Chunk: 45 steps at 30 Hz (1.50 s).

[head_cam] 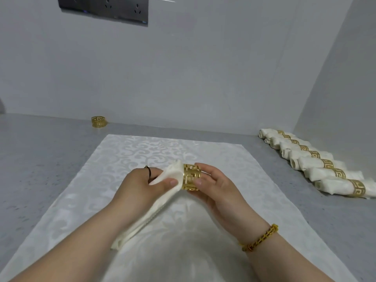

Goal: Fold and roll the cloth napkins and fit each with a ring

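Observation:
A rolled cream napkin [146, 216] runs from the lower left up to the centre, lifted over a patterned white cloth [142, 151] spread flat on the table. My left hand [140, 186] grips the roll near its upper end, thumb pressed on the fabric. My right hand [215, 186] pinches a gold cut-out ring [191, 178], and the napkin's tip sits inside that ring. A spare gold ring [99, 122] stands at the back left by the wall. Several finished rolled napkins with gold rings [317, 161] lie in a row at the right.
The grey speckled tabletop [40, 159] ends at a white back wall and a side wall on the right. A metal socket panel [103, 9] is mounted high on the back wall. A gold bracelet is on my right wrist.

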### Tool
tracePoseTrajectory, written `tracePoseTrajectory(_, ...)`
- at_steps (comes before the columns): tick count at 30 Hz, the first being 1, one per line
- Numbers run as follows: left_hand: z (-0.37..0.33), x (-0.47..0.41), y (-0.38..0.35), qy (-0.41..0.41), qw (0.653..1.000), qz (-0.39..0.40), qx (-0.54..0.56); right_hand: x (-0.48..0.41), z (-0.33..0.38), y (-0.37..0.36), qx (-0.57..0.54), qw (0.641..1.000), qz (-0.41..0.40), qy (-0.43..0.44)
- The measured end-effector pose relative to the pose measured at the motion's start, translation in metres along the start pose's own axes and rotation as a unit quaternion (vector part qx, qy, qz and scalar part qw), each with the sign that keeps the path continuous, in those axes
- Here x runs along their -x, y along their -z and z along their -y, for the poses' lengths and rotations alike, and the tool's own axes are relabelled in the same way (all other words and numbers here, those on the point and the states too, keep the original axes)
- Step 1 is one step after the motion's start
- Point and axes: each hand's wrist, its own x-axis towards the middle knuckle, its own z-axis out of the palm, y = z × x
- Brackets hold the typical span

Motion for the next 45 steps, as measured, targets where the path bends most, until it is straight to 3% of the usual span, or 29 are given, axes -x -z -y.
tracePoseTrajectory(14,-0.006,0.007,-0.004,-0.001,0.997,0.067,0.037,0.004,-0.004,0.002,0.115,0.993,0.001,0.011)
tracePoseTrajectory(19,-0.005,0.007,-0.004,-0.010,0.997,0.065,0.043,0.001,0.002,0.002,0.040,0.997,0.042,-0.043)
tracePoseTrajectory(24,0.001,0.006,-0.005,-0.029,0.994,0.102,0.035,0.004,0.006,0.004,0.144,0.986,0.054,-0.057)
tracePoseTrajectory(31,0.006,0.005,-0.008,-0.043,0.988,0.145,0.001,0.002,0.002,0.006,0.250,0.966,0.005,-0.068)
tracePoseTrajectory(35,-0.002,0.007,-0.002,-0.021,0.985,0.158,-0.059,-0.001,0.000,0.006,0.198,0.978,-0.001,-0.061)
tracePoseTrajectory(37,-0.009,0.013,-0.007,-0.046,0.971,0.153,-0.175,-0.002,-0.003,0.006,0.195,0.979,-0.006,-0.064)
tracePoseTrajectory(39,-0.012,0.018,-0.018,-0.108,0.945,0.096,-0.295,-0.002,-0.005,0.006,0.208,0.976,-0.003,-0.057)
tracePoseTrajectory(42,-0.011,0.014,-0.027,-0.144,0.938,0.026,-0.313,-0.002,-0.006,0.005,0.213,0.976,-0.004,-0.049)
tracePoseTrajectory(45,-0.009,0.011,-0.025,-0.136,0.945,0.026,-0.297,-0.003,-0.005,0.005,0.186,0.981,-0.004,-0.057)
